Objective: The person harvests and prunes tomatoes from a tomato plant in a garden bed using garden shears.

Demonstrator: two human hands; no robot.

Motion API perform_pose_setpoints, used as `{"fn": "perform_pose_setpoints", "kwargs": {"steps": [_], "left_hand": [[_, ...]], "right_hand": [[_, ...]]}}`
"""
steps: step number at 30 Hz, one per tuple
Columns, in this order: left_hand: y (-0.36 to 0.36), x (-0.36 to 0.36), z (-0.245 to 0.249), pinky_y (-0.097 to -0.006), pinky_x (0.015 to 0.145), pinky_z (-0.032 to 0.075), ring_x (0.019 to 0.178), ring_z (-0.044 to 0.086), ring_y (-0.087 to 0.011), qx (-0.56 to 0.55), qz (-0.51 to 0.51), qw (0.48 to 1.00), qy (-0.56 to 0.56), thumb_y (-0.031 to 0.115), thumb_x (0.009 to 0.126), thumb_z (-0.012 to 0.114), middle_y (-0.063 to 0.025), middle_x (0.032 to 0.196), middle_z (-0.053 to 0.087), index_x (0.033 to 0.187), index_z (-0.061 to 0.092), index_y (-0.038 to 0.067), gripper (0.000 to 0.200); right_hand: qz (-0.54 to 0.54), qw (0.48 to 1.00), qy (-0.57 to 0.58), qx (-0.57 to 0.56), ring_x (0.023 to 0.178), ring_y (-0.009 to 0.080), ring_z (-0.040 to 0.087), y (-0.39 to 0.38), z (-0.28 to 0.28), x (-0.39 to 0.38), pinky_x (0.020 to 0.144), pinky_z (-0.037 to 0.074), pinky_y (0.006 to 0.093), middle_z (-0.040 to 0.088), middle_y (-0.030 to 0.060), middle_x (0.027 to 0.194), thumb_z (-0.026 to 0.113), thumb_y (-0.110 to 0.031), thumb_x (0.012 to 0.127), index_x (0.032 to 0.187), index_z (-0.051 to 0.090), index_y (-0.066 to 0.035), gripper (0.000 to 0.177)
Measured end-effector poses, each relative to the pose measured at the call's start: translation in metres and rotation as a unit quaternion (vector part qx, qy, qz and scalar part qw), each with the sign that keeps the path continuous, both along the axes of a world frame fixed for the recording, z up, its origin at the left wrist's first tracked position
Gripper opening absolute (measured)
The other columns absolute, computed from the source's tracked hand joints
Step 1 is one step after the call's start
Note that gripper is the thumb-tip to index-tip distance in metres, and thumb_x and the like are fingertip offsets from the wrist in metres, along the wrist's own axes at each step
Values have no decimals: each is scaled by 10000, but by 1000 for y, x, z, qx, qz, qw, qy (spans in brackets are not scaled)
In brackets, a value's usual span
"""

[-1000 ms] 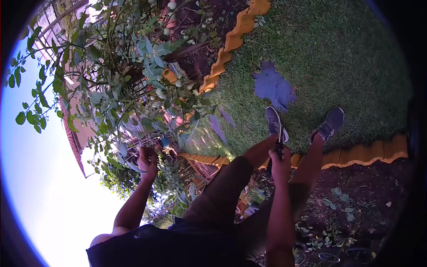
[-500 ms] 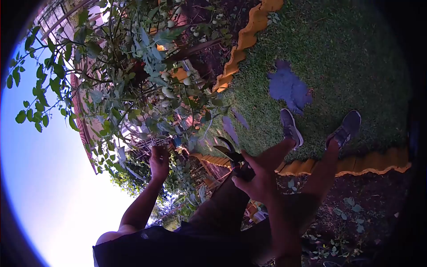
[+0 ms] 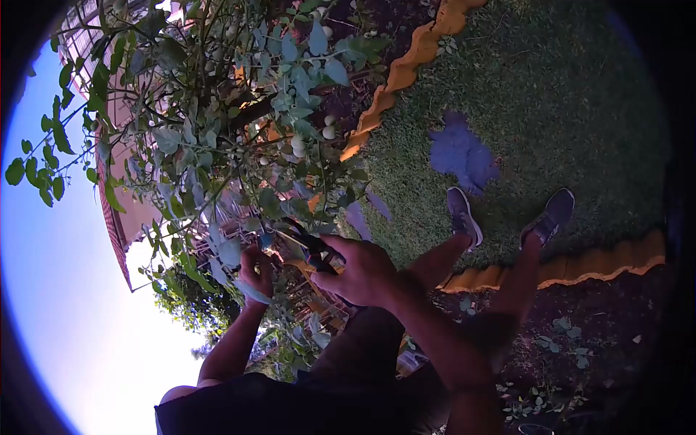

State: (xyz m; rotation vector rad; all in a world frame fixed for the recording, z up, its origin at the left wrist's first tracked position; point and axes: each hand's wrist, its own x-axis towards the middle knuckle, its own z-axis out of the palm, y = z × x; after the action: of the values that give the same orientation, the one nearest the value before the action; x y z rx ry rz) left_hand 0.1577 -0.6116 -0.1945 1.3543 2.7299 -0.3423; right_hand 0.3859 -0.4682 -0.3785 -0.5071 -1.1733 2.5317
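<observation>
My right hand [image 3: 362, 274] grips a pair of black-handled pruning shears [image 3: 313, 250], its thumb on the near handle. The dark blades point into the lower foliage of a tomato plant [image 3: 217, 138] that bears several pale green tomatoes [image 3: 298, 145]. Just left of the blades, my left hand [image 3: 255, 270] has its fingers curled among the leaves. What they hold is hidden. A grey-green leaf [image 3: 252, 292] lies across my left wrist. I cannot make out whether the blades touch a stem.
Wavy orange edging [image 3: 395, 80] separates the soil bed from the lawn [image 3: 565, 116]. A second orange edging [image 3: 551, 275] runs beside my feet. A grey-blue patch [image 3: 464, 154] lies on the grass before my shoes [image 3: 464, 217]. A house [image 3: 127, 181] stands behind the plant.
My right hand has carried the pruning shears left and slightly up in the view, into the foliage close to my left hand. My left hand has shifted slightly down, fingers curled.
</observation>
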Motion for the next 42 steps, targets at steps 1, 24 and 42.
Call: {"fn": "perform_pose_setpoints", "kwargs": {"steps": [1, 24, 42], "left_hand": [[-3, -3, 1, -334, 756, 518, 849, 675, -186, -7, -16, 1000, 11, 65, 948, 567, -121, 921, 683, 1135, 559, 18, 193], [-76, -76, 12, -337, 782, 530, 876, 676, -202, 136, 85, 982, -104, 19, 952, 579, -129, 965, 679, 1145, 577, -9, 195], [-16, -20, 20, -350, 850, 488, 896, 653, -199, 30, 58, 997, -34, 88, 946, 577, -107, 909, 706, 1152, 555, 5, 223]], "right_hand": [[17, 1000, -6, 8, 950, 349, 705, 9, 5, -8, 838, 542, 411, 720, 185, 1047, 762, -404, 798, 1312, 590, -51, 646], [-197, 976, -17, 90, 986, 270, 648, 21, 10, -191, 912, 517, 468, 644, 129, 1073, 603, -263, 916, 1243, 570, -56, 388], [-223, 920, 153, -283, 865, 324, 652, 31, -3, -213, 777, 522, 418, 652, 138, 937, 915, -264, 612, 946, 615, -34, 504]]}}
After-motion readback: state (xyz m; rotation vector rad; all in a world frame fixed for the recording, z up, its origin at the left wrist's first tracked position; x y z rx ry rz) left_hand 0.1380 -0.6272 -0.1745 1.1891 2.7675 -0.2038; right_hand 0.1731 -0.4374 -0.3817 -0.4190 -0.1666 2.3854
